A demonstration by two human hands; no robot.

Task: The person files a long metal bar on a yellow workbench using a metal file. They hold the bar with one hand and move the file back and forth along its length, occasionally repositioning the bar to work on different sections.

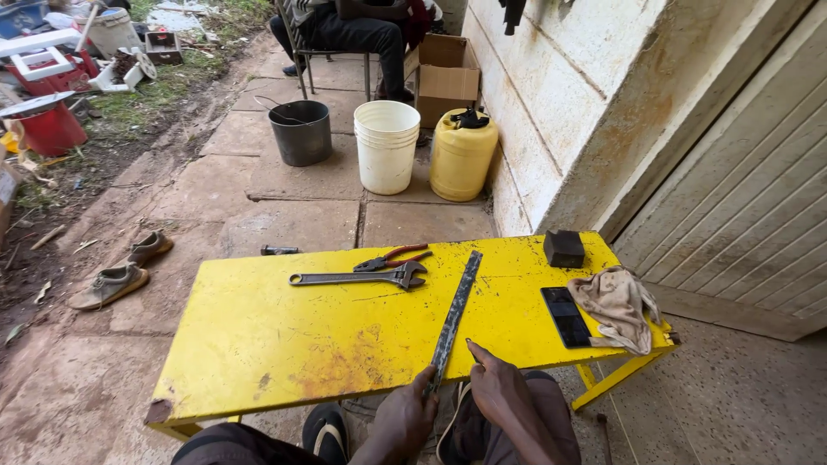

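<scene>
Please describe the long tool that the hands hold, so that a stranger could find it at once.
Look at the yellow table in front of the person. A long, flat, dark metal file lies diagonally across its middle, its near end gripped by the left hand and right hand. Unlike the adjustable wrench and red-handled pliers beyond it, it is straight with no jaws.

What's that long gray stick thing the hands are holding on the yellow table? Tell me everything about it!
The long metal bar is thin, flat and dark gray, worn and dull like old steel, maybe a file. It lies flat on the yellow table, slanting from the near edge up toward the far side. Its near end is pinched between the left hand and the right hand at the table's edge. Its far end stops just right of the big wrench, not touching it.
</scene>
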